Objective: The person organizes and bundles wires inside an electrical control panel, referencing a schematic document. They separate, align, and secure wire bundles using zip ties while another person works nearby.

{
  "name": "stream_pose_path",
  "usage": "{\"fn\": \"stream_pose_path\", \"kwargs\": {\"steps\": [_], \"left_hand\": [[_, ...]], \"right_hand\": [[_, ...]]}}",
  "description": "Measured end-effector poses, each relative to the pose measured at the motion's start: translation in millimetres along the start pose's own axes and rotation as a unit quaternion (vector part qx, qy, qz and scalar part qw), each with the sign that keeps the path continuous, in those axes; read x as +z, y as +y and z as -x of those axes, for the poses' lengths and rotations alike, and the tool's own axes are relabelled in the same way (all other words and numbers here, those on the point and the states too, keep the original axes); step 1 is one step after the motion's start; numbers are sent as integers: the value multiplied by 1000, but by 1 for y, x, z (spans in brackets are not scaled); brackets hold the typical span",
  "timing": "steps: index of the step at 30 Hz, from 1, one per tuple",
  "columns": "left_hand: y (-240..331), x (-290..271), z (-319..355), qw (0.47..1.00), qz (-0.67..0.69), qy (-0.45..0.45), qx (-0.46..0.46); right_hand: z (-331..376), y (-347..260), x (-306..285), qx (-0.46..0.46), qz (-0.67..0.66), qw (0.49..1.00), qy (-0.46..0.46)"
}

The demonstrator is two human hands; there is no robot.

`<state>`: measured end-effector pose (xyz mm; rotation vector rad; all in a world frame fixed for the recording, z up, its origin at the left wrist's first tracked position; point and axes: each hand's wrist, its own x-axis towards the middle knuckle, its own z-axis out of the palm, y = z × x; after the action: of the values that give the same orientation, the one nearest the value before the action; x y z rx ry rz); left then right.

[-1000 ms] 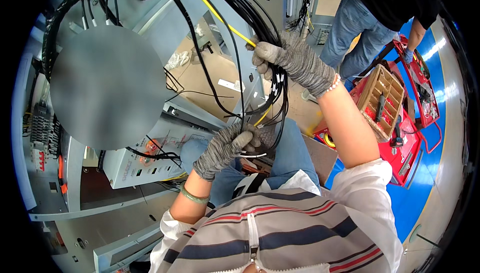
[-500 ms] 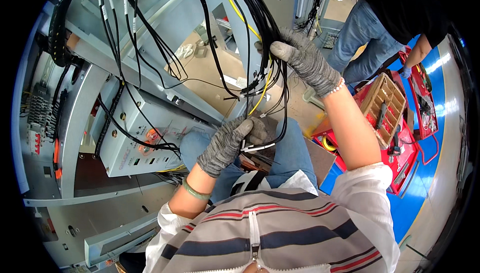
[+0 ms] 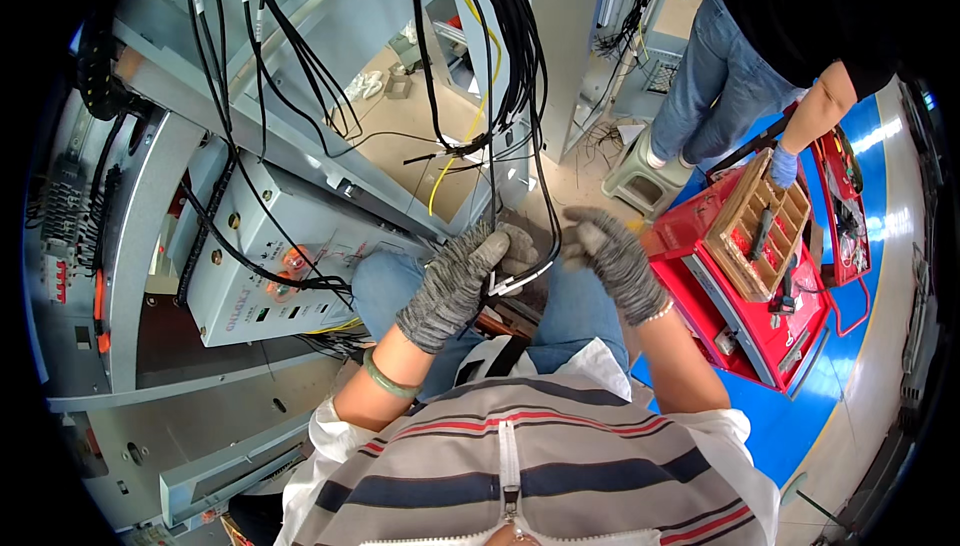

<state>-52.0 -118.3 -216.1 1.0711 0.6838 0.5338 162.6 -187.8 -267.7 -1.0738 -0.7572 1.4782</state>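
Holding black cables in left hand, center of frame. Left grip closed, thumb pressed over the curled fingers; how many strands sit inside, can't tell. White marker sleeves on the cables show just right of that fist, below the fingertips. Cables loop down from the thick black bundle at upper center and bend back toward the left hand.

Right hand is just right of the loop. Right grip slack: fingers half bent and parted, nothing seen held. Contact with the cable, can't tell. Both hands in grey knit gloves, over the lap.

Yellow wire runs down beside the bundle; its lower end hangs left of center. More black leads with white tags hang at upper left, in front of the grey metal frame. Light grey box with a printed front sits left of the knees.

Right side: red tool cart carrying a wooden compartment tray. Co-worker in black top, upper right, has a blue-gloved hand at the tray's far end. Pale plastic stool stands left of the cart.
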Motion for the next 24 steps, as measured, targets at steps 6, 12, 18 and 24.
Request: {"fn": "stream_pose_path", "kwargs": {"steps": [6, 12, 18, 24], "left_hand": [[-4, 5, 0, 997, -61, -34, 17], [-8, -11, 2, 1000, -19, 15, -7], [5, -33, -16, 981, -142, 103, 88], [28, -18, -62, 883, -372, 169, 233]], "right_hand": [[-12, 19, 27, -2, -296, 954, -54], [-16, 29, 28, 4, -336, 942, -18], [-9, 36, 12, -28, -302, 953, -10], [-1, 23, 4, -39, -270, 962, -18]]}}
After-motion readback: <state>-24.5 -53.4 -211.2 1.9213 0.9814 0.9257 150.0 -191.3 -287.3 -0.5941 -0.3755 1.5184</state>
